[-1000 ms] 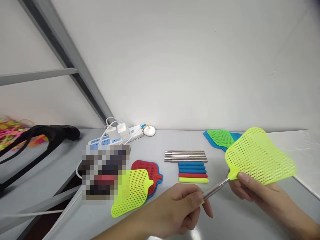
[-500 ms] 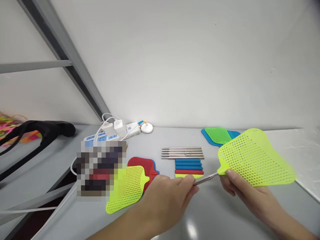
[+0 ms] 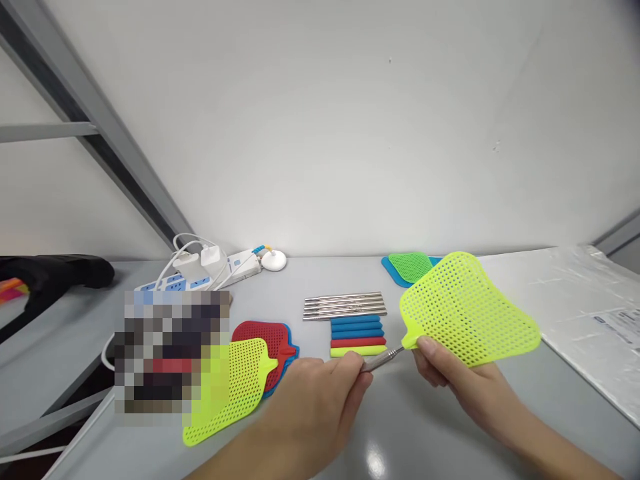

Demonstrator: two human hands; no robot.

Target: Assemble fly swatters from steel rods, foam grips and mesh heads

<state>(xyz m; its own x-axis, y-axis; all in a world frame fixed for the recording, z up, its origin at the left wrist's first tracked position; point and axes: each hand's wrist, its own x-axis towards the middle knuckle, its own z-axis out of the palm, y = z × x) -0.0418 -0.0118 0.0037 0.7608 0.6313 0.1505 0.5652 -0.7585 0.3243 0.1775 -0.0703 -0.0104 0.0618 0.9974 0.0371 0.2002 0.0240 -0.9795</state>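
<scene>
My left hand (image 3: 320, 407) is closed around a metal rod (image 3: 383, 360), whose thin end points right and meets the neck of a yellow fly swatter head (image 3: 467, 313). Thumb and fingers of my right hand (image 3: 445, 367) pinch that head near its neck, holding it tilted above the table. Beyond my left hand lie several metal rods (image 3: 345, 305) side by side. Just nearer are handle sleeves: several blue sleeves (image 3: 356, 327), a red sleeve (image 3: 358, 343) and a yellow sleeve (image 3: 358, 351), the last close to my knuckles.
Left of my hand, a yellow swatter head (image 3: 235, 393) overlaps a red head (image 3: 255, 333) with blue beneath. A green head (image 3: 410, 267) rests on blue at the back. Also there: a power strip (image 3: 245, 265) with cables, a blurred patch, a black object (image 3: 75, 270), a white wrapped package (image 3: 590, 313).
The view has swung to the right, so the table items sit further left in it. Both hands keep their holds on the rod and the yellow swatter head, which stay end to end.
</scene>
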